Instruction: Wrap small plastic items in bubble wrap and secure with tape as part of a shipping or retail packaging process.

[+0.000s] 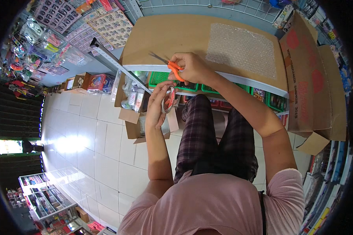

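Note:
My right hand (191,67) holds a pair of scissors with orange handles (175,69) near the front edge of a brown-topped table (170,35). The scissor blades point to the upper left and look a little apart. Just below and to the left, my left hand (158,102) grips a small round item with red and whitish parts (169,100), perhaps a roll of tape; its exact kind cannot be told. A sheet of bubble wrap (242,48) lies flat on the right part of the tabletop.
Green plastic baskets (158,78) sit on the shelf under the tabletop. Open cardboard boxes (132,129) stand on the tiled floor at the left. A large cardboard box (309,79) rises at the right. A metal post (117,63) stands at the table's left corner, near hanging packaged goods (108,28).

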{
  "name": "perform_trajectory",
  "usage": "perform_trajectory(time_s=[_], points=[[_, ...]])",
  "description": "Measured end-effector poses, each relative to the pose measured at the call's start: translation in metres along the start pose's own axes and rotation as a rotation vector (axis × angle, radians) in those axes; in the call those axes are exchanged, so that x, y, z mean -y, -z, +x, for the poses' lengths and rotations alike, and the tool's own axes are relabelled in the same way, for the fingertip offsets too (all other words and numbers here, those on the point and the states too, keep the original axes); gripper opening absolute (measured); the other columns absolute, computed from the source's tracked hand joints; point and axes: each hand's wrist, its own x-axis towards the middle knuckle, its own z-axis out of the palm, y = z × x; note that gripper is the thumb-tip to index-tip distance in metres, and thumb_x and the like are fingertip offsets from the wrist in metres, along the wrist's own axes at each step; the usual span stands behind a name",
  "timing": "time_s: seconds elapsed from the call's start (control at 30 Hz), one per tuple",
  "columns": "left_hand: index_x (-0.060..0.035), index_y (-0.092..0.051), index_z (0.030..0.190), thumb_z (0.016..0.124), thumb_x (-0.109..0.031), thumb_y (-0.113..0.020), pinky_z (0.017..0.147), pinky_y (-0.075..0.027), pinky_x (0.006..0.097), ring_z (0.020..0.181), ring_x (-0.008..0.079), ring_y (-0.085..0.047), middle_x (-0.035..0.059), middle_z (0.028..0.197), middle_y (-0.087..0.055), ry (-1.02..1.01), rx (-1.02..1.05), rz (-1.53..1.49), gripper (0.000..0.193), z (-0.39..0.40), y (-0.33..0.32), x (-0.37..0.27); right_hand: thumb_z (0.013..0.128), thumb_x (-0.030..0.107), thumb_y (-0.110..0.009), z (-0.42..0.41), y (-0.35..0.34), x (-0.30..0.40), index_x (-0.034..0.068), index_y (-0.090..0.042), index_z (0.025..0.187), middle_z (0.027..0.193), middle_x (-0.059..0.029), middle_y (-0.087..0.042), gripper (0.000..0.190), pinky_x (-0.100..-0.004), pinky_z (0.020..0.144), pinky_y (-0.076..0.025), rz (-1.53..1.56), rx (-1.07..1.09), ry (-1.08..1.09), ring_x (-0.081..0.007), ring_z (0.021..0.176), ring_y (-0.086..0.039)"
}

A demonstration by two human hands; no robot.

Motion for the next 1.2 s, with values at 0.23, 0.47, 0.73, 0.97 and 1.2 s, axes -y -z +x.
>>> perform_trajectory(time_s=[0.23,0.47,0.73,0.97,1.2], points=[[-0.0038,-0.053,0.123,0.097,-0.032,-0.049,0.070,-0.056,0.0262,0.095,0.0153,-0.063,0.0098,0.111,-0.059,0.022,0.063,-0.073,0.038,0.005,-0.002,0.003,0.071,0.008,-0.080,0.013,0.009,0.003,-0.002,-0.057,0.101,0.075,-0.0088,-0.067,0.039,-0.0244,0.039,-0.041,0.034,-0.051,-0.023,-0.0082,0.046,-0.053],[-0.0073,-0.058,0.112,0.090,-0.051,-0.052,0.056,-0.050,0.0231,0.073,0.0129,-0.066,0.0073,0.086,-0.064,0.256,-0.167,0.161,0.049,0.036,0.015,0.010,0.072,0.006,-0.076,0.044,0.020,0.001,0.001,-0.060,0.098,0.075,-0.0092,-0.067,0.031,-0.0291,0.044,-0.045,-0.043,-0.164,0.008,-0.0145,0.052,-0.059],[-0.0066,-0.056,0.118,0.093,-0.039,-0.053,0.057,-0.054,0.0249,0.077,0.0163,-0.066,0.0089,0.089,-0.062,0.263,-0.142,0.091,0.041,0.045,0.026,0.017,0.066,0.018,-0.077,0.049,-0.001,-0.013,0.011,-0.063,0.100,0.089,-0.0107,-0.067,0.037,-0.0418,0.071,-0.050,-0.672,-0.380,0.084,-0.0327,0.087,-0.064],[-0.0093,-0.053,0.123,0.094,-0.030,-0.056,0.060,-0.056,0.0302,0.080,0.0193,-0.066,0.0075,0.102,-0.056,0.158,-0.075,-0.087,0.036,0.048,0.032,0.022,0.076,0.030,-0.075,0.029,0.041,0.021,0.008,-0.063,0.090,0.079,-0.0094,-0.068,0.029,-0.0398,0.063,-0.051,-0.794,-0.280,0.217,-0.0292,0.073,-0.066],[-0.0044,-0.055,0.117,0.094,-0.026,-0.054,0.062,-0.056,0.0349,0.088,0.0212,-0.065,0.0102,0.112,-0.060,0.205,-0.066,-0.187,0.031,0.051,0.038,0.024,0.089,0.055,-0.054,0.017,0.058,0.026,-0.001,-0.060,0.083,0.075,-0.0141,-0.069,0.057,-0.0277,0.054,-0.055,-0.550,0.877,-0.598,-0.0213,0.064,-0.070]])
